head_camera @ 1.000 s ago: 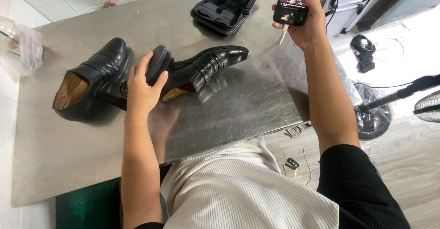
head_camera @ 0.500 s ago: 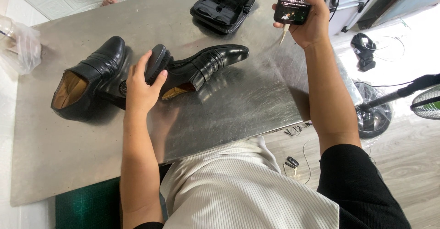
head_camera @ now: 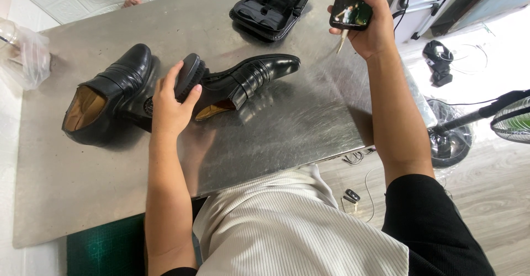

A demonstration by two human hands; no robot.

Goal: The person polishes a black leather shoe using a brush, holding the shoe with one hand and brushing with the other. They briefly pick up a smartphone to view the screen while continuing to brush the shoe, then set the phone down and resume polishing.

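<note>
on the brushed steel table (head_camera: 287, 127) almost nothing has changed: the left hand (head_camera: 171, 107) still grips a black shoe brush (head_camera: 189, 76) at the heel of the glossy black leather loafer (head_camera: 248, 80), while the right hand (head_camera: 370, 30) keeps holding a dark smartphone (head_camera: 356, 2), so brushing seems paused.

I take the metal table (head_camera: 287, 138) as my landmark. On it, toward its left end, stands a loafer (head_camera: 107, 96); just right of that a second loafer (head_camera: 248, 80) lies on its side, toe toward the table's right. My left hand (head_camera: 171, 107) holds a shoe brush (head_camera: 189, 76) between the two. An open case (head_camera: 273, 2) sits at the table's far edge. A plastic bag (head_camera: 25, 55) rests at the far left corner. My right hand (head_camera: 372, 30) holds a phone (head_camera: 356, 2) above the right edge. A fan (head_camera: 510, 118) stands on the floor off the table's right.
</note>
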